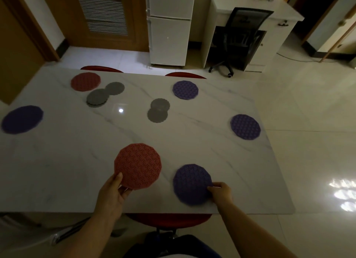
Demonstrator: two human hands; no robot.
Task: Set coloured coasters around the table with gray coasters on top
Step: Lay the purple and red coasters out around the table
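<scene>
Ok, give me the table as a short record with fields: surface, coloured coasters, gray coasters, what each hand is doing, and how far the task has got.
surface: white marble-look table
red coasters: one far left, one near edge
purple coasters: far left edge, far side, right side, near edge
gray coasters: two overlapping groups mid-table, none on a coloured coaster
left hand: grips the near red coaster's edge
right hand: fingers on the near purple coaster's edge
task: coloured coasters spread around; gray ones not yet placed
</scene>
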